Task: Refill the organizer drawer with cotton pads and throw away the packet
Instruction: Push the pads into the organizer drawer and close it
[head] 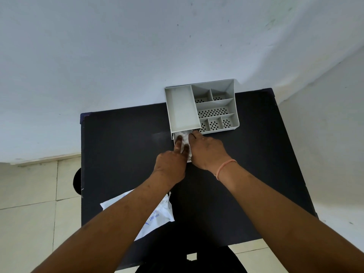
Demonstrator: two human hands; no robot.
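On the dark worktop (pixel 122 154) the grey organizer (pixel 202 107) sits at the far edge against the wall, and its drawer (pixel 175 135) is pulled out from its near-left corner, long axis running toward the person. Both hands are at the drawer: the left hand (pixel 171 164) presses spread fingers onto the fluffy white cotton pads (pixel 185 137) inside, and the right hand (pixel 206 150) rests along its right side, gripping nothing I can make out. The crumpled white packet (pixel 157 213), printed in blue, lies well nearer than the organizer under the left forearm, so the left hand looks closer for picking it up.

Lit softly and evenly, with faint glare on the black table (pixel 126 146); sharp mid-frame, bowed at the wide-angle edges.
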